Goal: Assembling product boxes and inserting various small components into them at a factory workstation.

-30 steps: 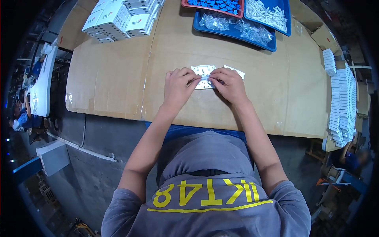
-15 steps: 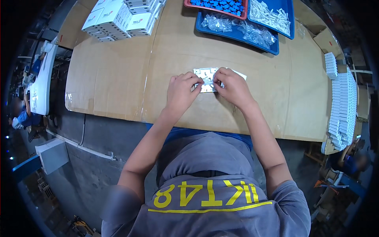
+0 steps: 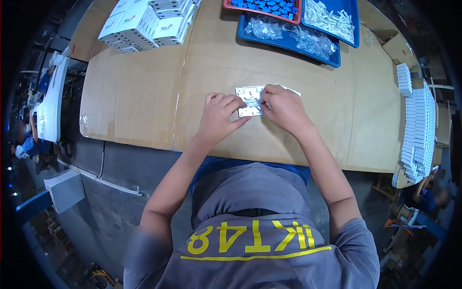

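A flat white plastic plate (image 3: 244, 91) with raised moulded shapes lies on the cardboard-covered table in front of me. My left hand (image 3: 219, 115) grips its left side, thumb along the near edge and curled fingers at the left edge. Over the plate's right part is my right hand (image 3: 285, 108), its thumb and fingertips pinched together. What the pinch holds, if anything, is too small and covered to make out. Another flat white piece (image 3: 294, 91) shows partly from behind the right hand.
Stacked white boxes (image 3: 137, 24) stand at the far left. Far right are a red tray of blue parts (image 3: 269, 7), a blue tray of clear plastic bags (image 3: 308, 43) and a tray of white pieces (image 3: 329, 21). Long white stacks (image 3: 417, 130) line the right edge.
My left hand has shifted slightly down, its thumb now on the plate's near edge and its fingers less bunched. The plate has moved a little toward me. My right hand remains pinched over it.
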The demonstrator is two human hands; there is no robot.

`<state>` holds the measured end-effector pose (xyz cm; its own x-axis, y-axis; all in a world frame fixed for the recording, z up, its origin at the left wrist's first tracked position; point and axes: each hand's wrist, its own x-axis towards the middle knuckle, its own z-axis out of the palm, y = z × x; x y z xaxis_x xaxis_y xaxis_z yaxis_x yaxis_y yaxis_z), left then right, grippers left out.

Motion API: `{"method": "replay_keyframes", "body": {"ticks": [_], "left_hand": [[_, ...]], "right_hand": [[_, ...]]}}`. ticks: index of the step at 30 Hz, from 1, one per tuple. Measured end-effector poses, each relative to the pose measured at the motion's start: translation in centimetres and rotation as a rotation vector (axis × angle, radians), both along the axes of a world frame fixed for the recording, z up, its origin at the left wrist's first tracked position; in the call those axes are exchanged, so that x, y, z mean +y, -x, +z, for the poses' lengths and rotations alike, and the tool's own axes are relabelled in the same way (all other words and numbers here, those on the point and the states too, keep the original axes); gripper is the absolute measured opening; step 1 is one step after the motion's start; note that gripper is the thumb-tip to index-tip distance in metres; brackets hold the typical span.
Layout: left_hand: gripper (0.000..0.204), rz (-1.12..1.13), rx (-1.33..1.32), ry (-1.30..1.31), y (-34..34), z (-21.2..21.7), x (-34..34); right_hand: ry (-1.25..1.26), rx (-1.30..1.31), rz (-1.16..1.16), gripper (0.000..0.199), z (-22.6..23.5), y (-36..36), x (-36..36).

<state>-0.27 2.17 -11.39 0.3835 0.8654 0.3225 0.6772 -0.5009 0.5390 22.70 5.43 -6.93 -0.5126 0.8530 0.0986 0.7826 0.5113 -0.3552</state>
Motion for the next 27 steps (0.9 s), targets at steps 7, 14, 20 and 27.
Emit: {"method": "replay_keyframes", "body": {"ticks": [7, 14, 20, 27], "left_hand": [[0.042, 0.012, -0.106, 0.027, -0.2, -0.1, -0.1], [0.081, 0.107, -0.143, 0.022, -0.2, 0.4, -0.2], [0.086, 0.092, -0.068, 0.100, -0.6, -0.2, -0.6], [0.086, 0.088, -0.084, 0.121, -0.5, 0.0, 0.0]], "right_hand": [[0.148, 0.128, 0.044, 0.009, 1.2, -1.5, 1.5], [0.257, 0.341, -0.215, 0.019, 3.3, -4.6, 5.3], [0.117, 0.571, -0.291, 0.021, 3.6, -6.2, 13.0], [-0.165, 0.410, -0.302, 0.027, 6.6, -5.8, 27.7]]}}
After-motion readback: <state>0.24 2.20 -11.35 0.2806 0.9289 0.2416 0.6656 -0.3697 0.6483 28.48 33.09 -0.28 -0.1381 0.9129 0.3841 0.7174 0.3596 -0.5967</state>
